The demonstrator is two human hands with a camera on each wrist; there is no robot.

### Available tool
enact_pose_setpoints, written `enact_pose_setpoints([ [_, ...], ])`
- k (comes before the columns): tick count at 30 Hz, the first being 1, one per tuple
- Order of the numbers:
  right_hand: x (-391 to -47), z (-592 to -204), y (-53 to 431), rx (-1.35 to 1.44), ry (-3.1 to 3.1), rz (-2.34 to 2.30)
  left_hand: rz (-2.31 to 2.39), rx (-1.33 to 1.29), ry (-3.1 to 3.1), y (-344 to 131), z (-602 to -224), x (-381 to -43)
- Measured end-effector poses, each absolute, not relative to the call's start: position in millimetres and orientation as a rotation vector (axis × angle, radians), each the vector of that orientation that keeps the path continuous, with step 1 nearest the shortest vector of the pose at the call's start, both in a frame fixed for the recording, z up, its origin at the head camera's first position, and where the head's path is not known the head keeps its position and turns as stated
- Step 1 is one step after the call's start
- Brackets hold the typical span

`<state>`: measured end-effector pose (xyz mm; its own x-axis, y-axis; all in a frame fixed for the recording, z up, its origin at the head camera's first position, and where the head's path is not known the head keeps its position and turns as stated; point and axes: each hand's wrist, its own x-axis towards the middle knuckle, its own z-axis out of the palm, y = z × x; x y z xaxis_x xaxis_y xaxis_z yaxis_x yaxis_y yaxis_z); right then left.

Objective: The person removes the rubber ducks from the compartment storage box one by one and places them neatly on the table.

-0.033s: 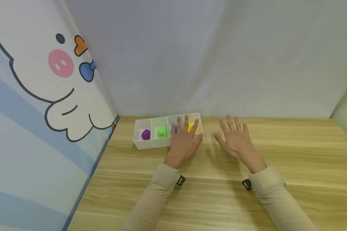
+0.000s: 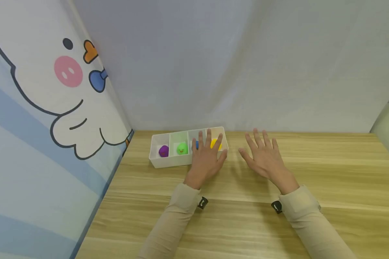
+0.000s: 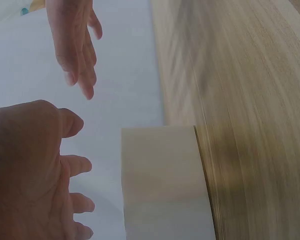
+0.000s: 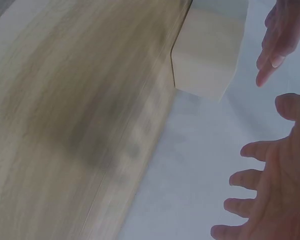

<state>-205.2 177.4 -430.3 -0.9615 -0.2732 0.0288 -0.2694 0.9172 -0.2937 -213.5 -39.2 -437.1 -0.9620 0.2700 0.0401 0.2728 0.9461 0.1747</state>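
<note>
My left hand point(image 2: 205, 160) is held palm down with fingers spread, overlapping the right half of a white divided box point(image 2: 173, 161) in the head view. To the right of the box, my right hand point(image 2: 265, 158) hovers over the table, its fingers spread too and its shadow below. Neither hand holds anything. The box compartments hold a purple toy point(image 2: 163, 151), a green duck toy point(image 2: 182, 148), a blue thing point(image 2: 197, 144) and a yellow thing point(image 2: 215, 143). My left fingers partly hide the blue and yellow ones. Both wrist views show the box's outer wall point(image 3: 162, 170) beside the hands.
The wood-grain table point(image 2: 233, 230) ends at a pale cloth backdrop point(image 2: 246, 72) just behind the box. On the left stands a cloth panel point(image 2: 35, 118) printed with a cartoon character. Black straps point(image 2: 202, 202) show at both sleeve cuffs.
</note>
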Motion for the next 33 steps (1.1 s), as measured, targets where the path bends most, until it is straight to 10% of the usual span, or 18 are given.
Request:
enact_pose_setpoints([
  [33, -242, -427, 156, -0.831, 3.204, -0.718, -0.675, -0.46, -2.802, -147, -444, -227],
])
